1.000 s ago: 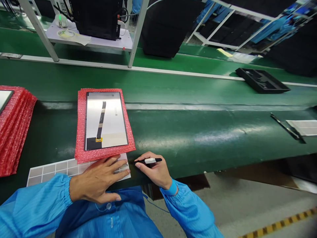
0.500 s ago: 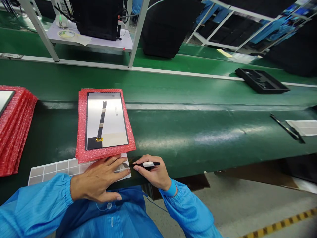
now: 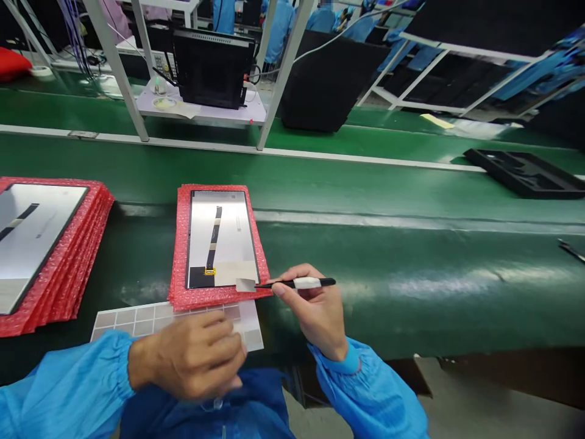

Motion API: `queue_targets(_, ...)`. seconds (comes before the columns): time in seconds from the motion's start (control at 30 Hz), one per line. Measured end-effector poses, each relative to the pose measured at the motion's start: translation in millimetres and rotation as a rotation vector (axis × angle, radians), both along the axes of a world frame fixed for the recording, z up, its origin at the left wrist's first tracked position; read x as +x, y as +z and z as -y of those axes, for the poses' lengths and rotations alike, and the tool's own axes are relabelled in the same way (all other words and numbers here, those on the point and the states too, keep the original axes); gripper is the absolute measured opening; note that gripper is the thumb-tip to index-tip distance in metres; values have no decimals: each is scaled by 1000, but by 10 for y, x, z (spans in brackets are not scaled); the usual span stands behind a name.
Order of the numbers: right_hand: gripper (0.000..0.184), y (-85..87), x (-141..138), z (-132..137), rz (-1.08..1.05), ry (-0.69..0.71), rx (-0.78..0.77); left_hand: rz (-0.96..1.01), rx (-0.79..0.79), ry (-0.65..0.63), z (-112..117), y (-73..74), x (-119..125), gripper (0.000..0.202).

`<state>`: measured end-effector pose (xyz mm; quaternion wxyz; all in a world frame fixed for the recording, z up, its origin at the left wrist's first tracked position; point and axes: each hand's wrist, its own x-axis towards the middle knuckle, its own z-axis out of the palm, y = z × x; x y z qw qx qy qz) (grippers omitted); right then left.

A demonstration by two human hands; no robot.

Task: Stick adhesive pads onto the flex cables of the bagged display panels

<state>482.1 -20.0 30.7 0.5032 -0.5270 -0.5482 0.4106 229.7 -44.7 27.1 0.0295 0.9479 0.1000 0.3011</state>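
My right hand pinches black tweezers with a white band. At their tip hangs a small pale square sticker, just over the near edge of a display panel. That panel lies face down on a red bubble-wrap pouch, with a black flex cable and yellow connector on top. My left hand rests with curled fingers on a sheet of grey square stickers, hiding its right part.
A stack of red pouches topped by another panel lies to the left on the green belt. A black tray sits at far right. A white rack with a monitor and blue-sleeved co-workers stand beyond.
The tweezers have moved up and left over the pouch's edge, now carrying a square sticker. My left fingers have curled on the sheet. The whole view has shifted as my head moved.
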Motion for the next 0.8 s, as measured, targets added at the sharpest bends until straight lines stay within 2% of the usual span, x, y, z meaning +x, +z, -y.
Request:
queue_targets(0.1,26,-10,-163,-212,-1,37,6,38,31,158,-273,45,-305,19)
queue_targets(0.17,26,-42,-276,-325,-7,53,19,59,23,251,-434,-49,-509,20)
queue_targets(0.27,22,-111,-429,-413,-20,88,28,126,-24,270,-553,-254,-701,22)
queue_targets(0.33,20,-165,-499,-417,-25,106,35,176,-34,251,-560,-350,-739,24)
queue_targets(0.4,18,-217,-531,-397,-27,112,47,205,-30,244,-543,-384,-734,23)
queue_targets(0.8,21,-332,-526,-361,13,145,93,218,-79,251,-537,-253,-695,19)
